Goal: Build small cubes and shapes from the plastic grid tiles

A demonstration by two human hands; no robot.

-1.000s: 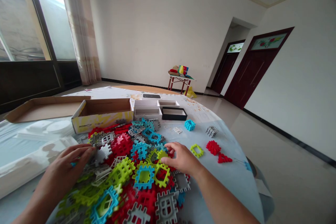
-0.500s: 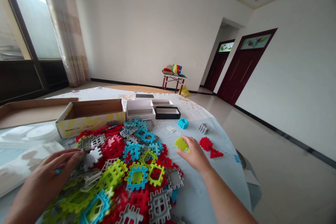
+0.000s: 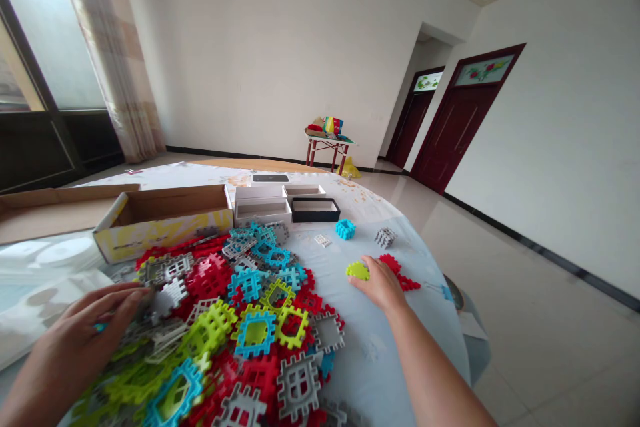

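My right hand (image 3: 384,285) pinches a small yellow-green interlocking plastic block (image 3: 358,271) above the tablecloth, right of the pile. Behind its fingers, red interlocking blocks (image 3: 391,261) are partly hidden. My left hand (image 3: 87,330) is at the pile's left side, fingers closed together; whatever is under the fingertips is hidden. A grey notched piece (image 3: 171,295) lies just right of those fingertips. The heap holds red, blue, green and grey notched pieces, among them a blue frame (image 3: 257,313) and a grey window panel (image 3: 299,355).
An open cardboard box (image 3: 165,233) stands behind the pile, beside white trays (image 3: 263,215) and a black-rimmed tray (image 3: 316,216). A blue block ring (image 3: 345,229), a grey cube (image 3: 385,237) and a white lattice piece (image 3: 323,240) lie farther right. Plastic bags (image 3: 50,293) cover the left.
My right hand has moved slightly right with the yellow-green block, now covering part of the red blocks. My left hand stays at the pile's left side. The view has shifted a little.
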